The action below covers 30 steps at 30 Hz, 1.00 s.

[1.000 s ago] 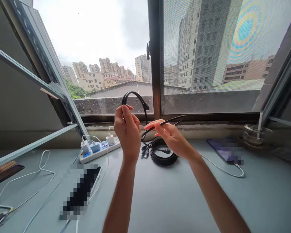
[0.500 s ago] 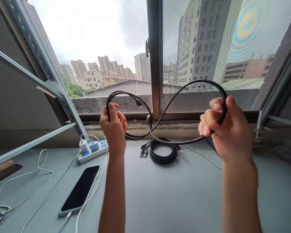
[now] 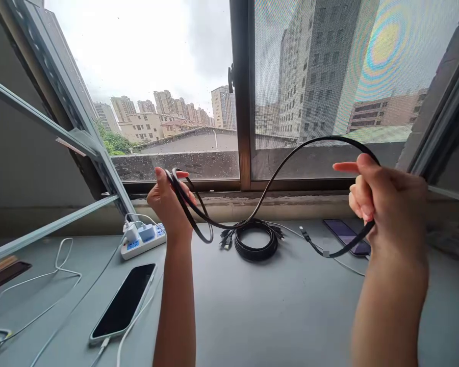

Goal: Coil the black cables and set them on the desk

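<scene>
A black cable [image 3: 272,179] is stretched in the air between both hands above the desk. My left hand [image 3: 171,199] is closed around its looped part at the left, with loops hanging below the fingers. At the right, my right hand [image 3: 382,196] grips the cable, its index finger pointing left. From below the right hand the cable's free end curves left to a plug [image 3: 305,234] with a metal tip. Behind and below, a coiled black cable bundle [image 3: 256,253] with several connectors lies on the desk.
On the grey desk [image 3: 260,316], a phone [image 3: 124,300] with a white cable lies at the left, near a white power strip [image 3: 143,243]. A second phone [image 3: 342,234] lies behind the right hand. A metal frame [image 3: 107,176] stands at the left, the window behind.
My right hand has moved right and slightly down, drawing the cable wider. The loops at my left hand have narrowed and hang lower. A plug end now hangs left of my right hand.
</scene>
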### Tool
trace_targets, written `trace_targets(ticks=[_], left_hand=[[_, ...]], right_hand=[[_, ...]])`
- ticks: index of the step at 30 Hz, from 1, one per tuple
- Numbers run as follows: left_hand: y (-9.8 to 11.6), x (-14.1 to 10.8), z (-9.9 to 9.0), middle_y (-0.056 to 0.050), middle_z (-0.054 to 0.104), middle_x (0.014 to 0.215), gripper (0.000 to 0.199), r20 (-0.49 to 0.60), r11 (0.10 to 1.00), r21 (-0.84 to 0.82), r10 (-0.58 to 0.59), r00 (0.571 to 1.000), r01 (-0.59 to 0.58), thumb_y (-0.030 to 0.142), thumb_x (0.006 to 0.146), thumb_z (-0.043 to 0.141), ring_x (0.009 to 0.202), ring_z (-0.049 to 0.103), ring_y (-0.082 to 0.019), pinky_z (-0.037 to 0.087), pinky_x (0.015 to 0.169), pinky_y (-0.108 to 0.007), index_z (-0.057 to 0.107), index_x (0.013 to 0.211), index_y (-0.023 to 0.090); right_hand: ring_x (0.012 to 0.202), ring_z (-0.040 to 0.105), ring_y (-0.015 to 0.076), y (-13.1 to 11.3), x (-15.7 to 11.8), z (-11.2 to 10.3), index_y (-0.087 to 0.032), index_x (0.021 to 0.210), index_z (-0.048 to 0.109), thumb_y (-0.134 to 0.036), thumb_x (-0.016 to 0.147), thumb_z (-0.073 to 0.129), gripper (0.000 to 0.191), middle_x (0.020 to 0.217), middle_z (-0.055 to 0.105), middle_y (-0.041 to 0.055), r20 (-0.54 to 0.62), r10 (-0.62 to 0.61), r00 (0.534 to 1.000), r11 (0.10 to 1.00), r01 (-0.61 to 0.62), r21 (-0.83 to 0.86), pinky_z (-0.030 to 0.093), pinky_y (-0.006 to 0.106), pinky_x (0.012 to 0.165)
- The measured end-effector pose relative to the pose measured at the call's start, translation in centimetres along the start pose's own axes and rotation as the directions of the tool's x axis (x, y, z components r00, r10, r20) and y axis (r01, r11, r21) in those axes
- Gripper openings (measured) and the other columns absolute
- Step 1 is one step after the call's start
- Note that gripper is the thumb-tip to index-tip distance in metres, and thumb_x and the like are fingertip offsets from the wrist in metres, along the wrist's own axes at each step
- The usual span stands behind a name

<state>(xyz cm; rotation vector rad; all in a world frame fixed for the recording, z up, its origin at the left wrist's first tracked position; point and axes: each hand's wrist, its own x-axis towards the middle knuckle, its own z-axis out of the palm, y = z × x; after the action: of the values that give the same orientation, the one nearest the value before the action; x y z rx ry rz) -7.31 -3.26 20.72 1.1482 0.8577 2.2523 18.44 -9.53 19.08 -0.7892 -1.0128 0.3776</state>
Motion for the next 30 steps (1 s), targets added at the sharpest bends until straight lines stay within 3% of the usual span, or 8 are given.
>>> trace_targets(ticks=[3,6,11,16,21,24,26,30], left_hand=[[0.5,-0.2,-0.2,0.005,0.043,0.043,0.045,0.059,0.996,0.088,-0.03,0.998,0.024,0.06,0.073,0.059,0.033,0.037,-0.005,0.029,0.033,-0.018,0.063,0.063,0.016],[1.6,-0.7,-0.4,0.002,0.049,0.044,0.042,0.148,0.979,0.196,-0.08,0.986,0.05,0.057,0.064,0.064,0.035,0.042,-0.006,0.028,0.033,-0.017,0.064,0.063,0.015],[2.6,-1.2,-0.3,0.003,0.054,0.045,0.044,0.281,0.967,0.234,-0.169,0.945,0.104,0.048,0.067,0.064,0.036,0.05,-0.013,0.038,0.035,-0.019,0.058,0.098,0.018],[1.2,-0.5,-0.1,0.004,0.052,0.042,0.041,0.232,0.974,0.204,-0.142,0.962,0.094,0.052,0.082,0.051,0.031,0.047,-0.012,0.037,0.033,-0.018,0.055,0.1,0.016],[0.1,-0.1,0.0,0.007,0.043,0.038,0.03,0.157,0.992,0.123,0.005,0.988,-0.025,0.05,0.09,0.042,0.026,0.039,-0.009,0.03,0.029,-0.017,0.045,0.081,0.022],[0.5,-0.3,0.1,0.01,0.036,0.037,0.026,0.05,0.996,0.039,0.076,0.996,-0.078,0.042,0.095,0.034,0.026,0.034,-0.008,0.03,0.029,-0.018,0.034,0.075,0.024],[1.0,-0.5,0.2,0.011,0.034,0.038,0.027,-0.044,0.996,0.002,0.091,0.995,-0.091,0.037,0.097,0.029,0.027,0.032,-0.007,0.027,0.03,-0.018,0.03,0.073,0.024],[1.7,-0.8,0.3,0.012,0.039,0.043,0.021,-0.037,0.997,0.005,0.075,0.996,-0.075,0.038,0.095,0.038,0.032,0.037,-0.005,0.029,0.035,-0.018,0.032,0.079,0.026]], right_hand=[[0.03,0.029,0.0046,0.3,-0.2,0.5,-0.017,0.076,0.075,-0.042,0.081,0.066,0.027,0.035,0.036,-0.0054,-0.099,-0.069,0.993,0.99,0.055,-0.133,0.019,0.021,0.03],[0.03,0.027,0.0046,0.3,-0.2,0.8,-0.018,0.085,0.077,-0.041,0.08,0.067,0.025,0.037,0.04,-0.0052,-0.119,-0.104,0.987,0.994,0.1,-0.041,0.017,0.022,0.03],[0.029,0.029,0.0057,0.3,-0.1,1.0,-0.016,0.083,0.076,-0.038,0.081,0.066,0.024,0.039,0.046,-0.0033,-0.057,-0.153,0.987,0.985,0.157,0.066,0.015,0.025,0.032],[0.028,0.028,0.0046,0.6,0.0,1.3,-0.015,0.053,0.059,-0.037,0.081,0.063,0.036,0.045,0.053,-0.0014,-0.224,-0.18,0.958,0.968,0.213,0.131,0.015,0.028,0.034],[0.03,0.024,0.0011,1.1,0.4,1.5,-0.014,0.049,0.054,-0.039,0.08,0.063,0.041,0.055,0.059,-0.0006,-0.373,-0.132,0.918,0.947,0.228,0.225,0.012,0.025,0.033],[0.032,0.022,-0.0003,1.4,0.8,1.1,-0.013,0.068,0.068,-0.039,0.081,0.062,0.03,0.073,0.067,0.0027,-0.414,-0.098,0.905,0.939,0.222,0.263,0.012,0.024,0.033],[0.032,0.023,0.0005,1.6,1.1,0.8,-0.013,0.088,0.072,-0.041,0.084,0.06,0.031,0.069,0.064,0.0017,-0.387,-0.144,0.911,0.946,0.242,0.218,0.014,0.024,0.032],[0.032,0.032,0.0036,2.0,1.2,0.9,-0.014,0.122,0.062,-0.047,0.09,0.052,0.047,0.059,0.053,-0.0028,-0.119,-0.254,0.96,0.959,0.266,0.095,0.022,0.022,0.03]])
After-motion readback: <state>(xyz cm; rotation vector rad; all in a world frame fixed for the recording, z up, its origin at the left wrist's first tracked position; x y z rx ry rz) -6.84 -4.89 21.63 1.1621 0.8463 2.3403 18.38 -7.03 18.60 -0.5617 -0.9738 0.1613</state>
